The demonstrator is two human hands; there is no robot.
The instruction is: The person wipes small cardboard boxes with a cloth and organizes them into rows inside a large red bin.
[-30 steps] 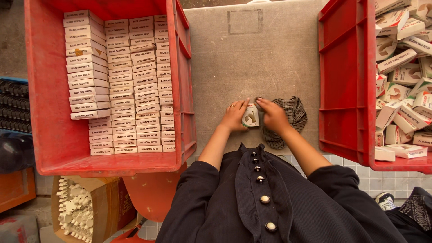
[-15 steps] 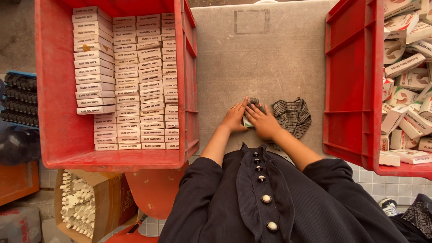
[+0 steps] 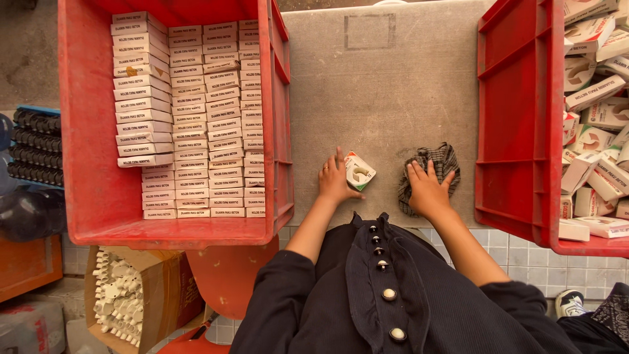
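Grey, flat, scuffed desk, bare in the middle and walled in by two bins. On the left, a big red plastic crate, packed with small white cardboard boxes in tight, even rows, stacked flat, apparently so they fit close together. On the right, a second red plastic crate, heaped with loose white-and-red cartons lying every way, some open. Below the desk on the near left, a brown cardboard box full of small white plastic parts. Near the middle of the desk, a crumpled dark checked cloth, lying under the right hand; fingers spread and flat on the cloth, gripping nothing, seemingly just resting there. Just left of it, the left hand, open, palm down on the desk, fingertips touching the near edge of one small white carton with green and red print and a curved cut-out window. Carton lying flat, turned at a slant, near the person's edge of the desk, well apart from both crates, pinned lightly rather than grasped.
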